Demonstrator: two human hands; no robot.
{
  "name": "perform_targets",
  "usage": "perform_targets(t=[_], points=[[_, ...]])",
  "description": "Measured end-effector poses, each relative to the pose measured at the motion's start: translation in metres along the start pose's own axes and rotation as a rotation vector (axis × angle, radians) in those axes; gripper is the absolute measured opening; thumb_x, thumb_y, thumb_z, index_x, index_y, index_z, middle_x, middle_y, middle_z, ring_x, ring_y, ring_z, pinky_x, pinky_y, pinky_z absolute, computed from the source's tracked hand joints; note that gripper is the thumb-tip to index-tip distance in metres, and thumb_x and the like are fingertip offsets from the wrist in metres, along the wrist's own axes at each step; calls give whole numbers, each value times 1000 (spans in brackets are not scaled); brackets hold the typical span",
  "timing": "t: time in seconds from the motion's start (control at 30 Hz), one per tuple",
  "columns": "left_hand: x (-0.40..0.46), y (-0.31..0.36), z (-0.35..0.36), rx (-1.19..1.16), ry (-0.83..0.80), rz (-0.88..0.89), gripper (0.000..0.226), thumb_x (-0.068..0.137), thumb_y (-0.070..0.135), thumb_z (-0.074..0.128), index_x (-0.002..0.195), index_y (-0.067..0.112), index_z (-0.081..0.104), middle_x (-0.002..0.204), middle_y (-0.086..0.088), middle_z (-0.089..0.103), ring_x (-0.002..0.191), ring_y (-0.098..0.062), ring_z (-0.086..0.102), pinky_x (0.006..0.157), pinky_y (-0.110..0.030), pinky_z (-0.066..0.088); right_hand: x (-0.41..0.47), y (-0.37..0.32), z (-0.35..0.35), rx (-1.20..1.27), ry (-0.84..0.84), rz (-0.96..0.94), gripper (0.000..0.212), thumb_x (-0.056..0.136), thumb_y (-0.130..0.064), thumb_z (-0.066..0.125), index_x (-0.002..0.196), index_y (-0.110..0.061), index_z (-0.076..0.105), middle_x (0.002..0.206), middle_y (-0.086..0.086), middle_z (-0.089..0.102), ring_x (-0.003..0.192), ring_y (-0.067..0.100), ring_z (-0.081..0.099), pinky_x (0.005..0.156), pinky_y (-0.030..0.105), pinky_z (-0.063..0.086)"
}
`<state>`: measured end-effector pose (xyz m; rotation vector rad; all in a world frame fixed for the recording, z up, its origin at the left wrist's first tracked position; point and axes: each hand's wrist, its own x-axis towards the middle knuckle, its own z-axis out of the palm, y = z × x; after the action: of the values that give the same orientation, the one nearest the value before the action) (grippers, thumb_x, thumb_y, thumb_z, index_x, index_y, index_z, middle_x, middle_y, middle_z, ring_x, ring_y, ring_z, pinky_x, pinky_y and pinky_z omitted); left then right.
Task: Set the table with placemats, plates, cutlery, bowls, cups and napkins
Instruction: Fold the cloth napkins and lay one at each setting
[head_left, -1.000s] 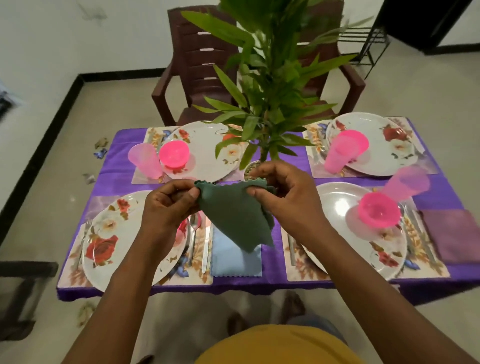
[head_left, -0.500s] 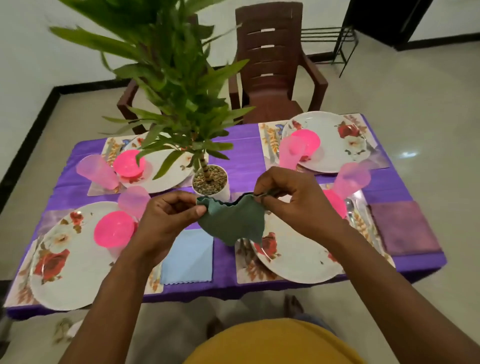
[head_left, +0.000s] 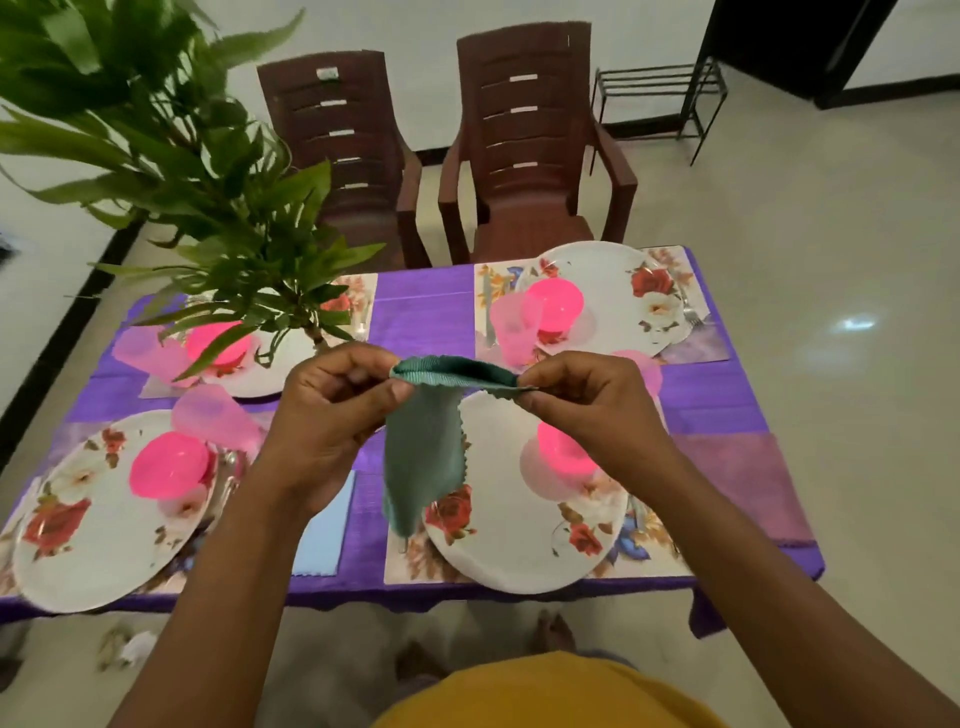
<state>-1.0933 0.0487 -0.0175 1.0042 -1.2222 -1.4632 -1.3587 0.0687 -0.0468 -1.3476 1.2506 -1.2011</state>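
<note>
Mid-frame above the worktop (head_left: 426, 312), left hand (head_left: 332, 415) and right hand (head_left: 587, 405) each pinch a top corner of the green napkin (head_left: 423, 457), fingers curled, the cloth hanging limp over the lower-right floral plate (head_left: 519, 540) without clearly touching it. Napkin looks light, soft, floppy, ribbed weave with a zigzag-cut edge; best held by corners or the top hem, since it will likely sag and fold anywhere else. Plates look hard and glossy, pink bowl (head_left: 169, 465) smooth translucent plastic, blue napkin (head_left: 322, 535) flat at lower centre.
</note>
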Motion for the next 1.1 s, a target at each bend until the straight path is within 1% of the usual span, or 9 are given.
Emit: perform_targets(t=[0.27,0.43,0.5,0.57,0.63,0.73,0.83,0.97,1.1], points=[[1,-7,12,63,-102,-144,52,60,41,99,91,8,73,89,-11,70,88,-21,68,76,-29,60,0,-14,-28,7,76,-60,9,87,-1,77,91,-9,77,86,4,76,86,24,73,82,42,63],[16,-13,15,5,-246,-198,9,83,8,64,90,3,65,86,-11,64,85,-22,62,81,-37,52,0,-34,-34,3,-13,-116,8,82,-9,70,90,-6,70,86,5,71,85,25,69,77,43,64],[21,-5,24,8,-317,-213,18,87,22,59,87,6,69,82,-13,58,79,-20,58,72,-30,50,0,-42,-34,-5,-30,-155,10,83,-9,67,91,-4,69,86,4,69,82,21,67,72,35,61],[29,4,37,99,-324,-208,47,95,52,55,83,11,74,70,-11,56,68,-17,57,66,-24,49,0,-50,-32,-36,-49,-176,10,84,-9,66,92,-4,69,86,1,69,82,18,66,70,27,57],[42,9,50,242,-334,-140,60,89,73,60,87,16,77,69,-8,61,68,-18,63,70,-21,55,0,-54,-30,-95,-65,-182,10,85,-11,66,93,-7,69,86,-2,68,82,16,65,68,22,54],[57,17,69,406,-400,-25,38,92,50,72,104,15,78,95,-3,76,95,-22,72,87,-30,60,-3,-53,-28,-154,-52,-189,9,86,-7,70,94,-10,70,85,-4,67,78,15,63,66,20,51],[62,24,83,472,-469,-2,24,87,32,76,105,17,79,99,-3,79,98,-23,74,89,-37,62,-9,-50,-31,-146,23,-165,14,88,-1,72,96,-12,67,86,-2,67,80,20,65,66,28,57],[65,22,94,528,-495,61,12,92,19,74,102,19,81,93,1,80,90,-21,75,78,-30,62,-19,-47,-34,-131,141,-127,20,87,-1,76,98,-12,63,88,-1,66,83,25,66,70,36,60],[65,17,109,510,-505,117,18,86,34,72,98,23,80,90,5,80,83,-14,75,70,-21,57,-29,-42,-40,-112,244,-131,14,88,-1,76,95,-8,66,88,1,68,81,27,67,69,47,61]])
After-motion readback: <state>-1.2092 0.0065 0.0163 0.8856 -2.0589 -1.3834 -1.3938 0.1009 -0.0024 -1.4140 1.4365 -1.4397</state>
